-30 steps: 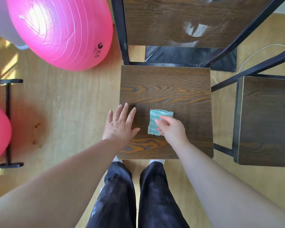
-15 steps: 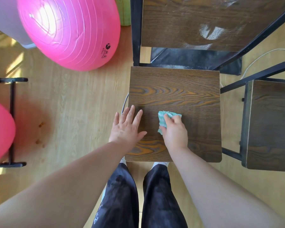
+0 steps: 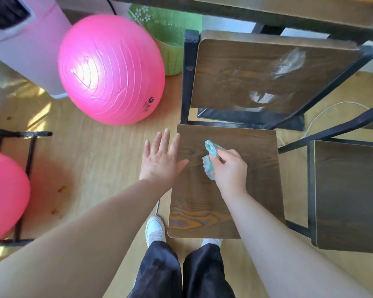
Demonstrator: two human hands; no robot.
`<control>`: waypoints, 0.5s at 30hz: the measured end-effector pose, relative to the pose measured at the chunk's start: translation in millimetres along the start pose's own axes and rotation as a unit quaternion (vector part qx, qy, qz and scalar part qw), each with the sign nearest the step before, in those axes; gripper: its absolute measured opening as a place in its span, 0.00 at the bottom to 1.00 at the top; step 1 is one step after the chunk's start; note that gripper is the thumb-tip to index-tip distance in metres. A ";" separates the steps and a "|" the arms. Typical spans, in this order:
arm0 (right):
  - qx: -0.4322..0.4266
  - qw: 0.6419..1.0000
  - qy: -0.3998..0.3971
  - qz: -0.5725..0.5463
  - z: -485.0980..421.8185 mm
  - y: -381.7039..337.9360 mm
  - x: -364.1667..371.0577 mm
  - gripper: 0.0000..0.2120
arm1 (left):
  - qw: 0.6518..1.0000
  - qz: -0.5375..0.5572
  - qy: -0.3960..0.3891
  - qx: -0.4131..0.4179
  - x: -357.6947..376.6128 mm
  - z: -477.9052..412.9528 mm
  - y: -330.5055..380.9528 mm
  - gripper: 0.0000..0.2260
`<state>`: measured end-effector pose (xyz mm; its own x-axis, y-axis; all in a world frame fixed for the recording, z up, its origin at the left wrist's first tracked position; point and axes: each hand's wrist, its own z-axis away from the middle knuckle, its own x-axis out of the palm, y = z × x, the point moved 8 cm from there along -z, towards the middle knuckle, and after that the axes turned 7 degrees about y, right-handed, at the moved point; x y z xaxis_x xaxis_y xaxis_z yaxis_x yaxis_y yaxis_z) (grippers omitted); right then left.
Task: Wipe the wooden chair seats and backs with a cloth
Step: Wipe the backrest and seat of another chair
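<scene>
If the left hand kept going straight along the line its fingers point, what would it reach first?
The left hand points away from the person, just beside the chair seat. Carried on, it would probably meet the black chair frame post, though depth and height are unclear from above.

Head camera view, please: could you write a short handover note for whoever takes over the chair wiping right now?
Right hand: shut on the teal cloth, bunched up over the middle chair's seat.
Left hand: open, empty, spread at the seat's left edge.
Done: cannot confirm the seat; smears still show on the chair back.
Left: that back, then the second chair on the right.
</scene>
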<state>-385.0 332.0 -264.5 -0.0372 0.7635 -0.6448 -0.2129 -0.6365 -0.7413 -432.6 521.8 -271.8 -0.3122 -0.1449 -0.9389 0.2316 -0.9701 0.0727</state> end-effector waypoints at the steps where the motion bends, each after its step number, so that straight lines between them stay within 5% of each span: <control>1: -0.019 1.000 0.010 -0.007 -4.1 -19.5 -5.4 0.08 | 1.000 0.003 0.013 -0.005 -13.9 -4.7 -2.0 0.32; 8: -0.201 0.971 0.102 -0.076 -34.7 -163.2 -58.4 0.13 | 0.993 0.018 0.118 -0.018 -100.3 -40.3 -17.2 0.33; 15: -0.443 0.875 0.192 -0.045 -47.8 -261.9 -68.2 0.13 | 0.985 0.041 0.166 -0.005 -137.1 -65.7 -23.0 0.33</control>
<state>-280.0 441.4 -35.3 0.3070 0.8301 -0.4654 0.6479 -0.5405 -0.5367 -334.6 576.8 -166.8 0.0256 -0.1501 -0.9883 0.2534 -0.9554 0.1517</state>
